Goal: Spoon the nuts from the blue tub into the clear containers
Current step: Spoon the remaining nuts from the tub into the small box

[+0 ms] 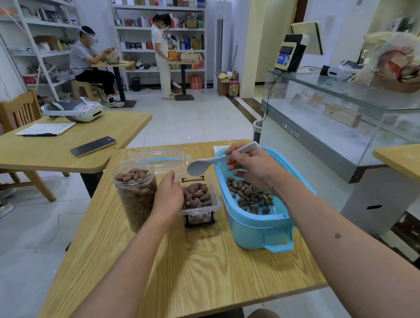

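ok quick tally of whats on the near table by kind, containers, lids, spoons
Containers holding nuts: 3 (tall round clear plastic jar, small rectangular clear plastic box, light blue plastic tub)
Lids: 1 (clear plastic lid with blue trim)
Spoons: 1 (pale grey plastic spoon, in the right hand)
Total: 5

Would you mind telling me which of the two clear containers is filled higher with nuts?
The tall round jar on the left, filled nearly to its rim. The low rectangular box beside the blue tub is shallower, and the left hand touches it.
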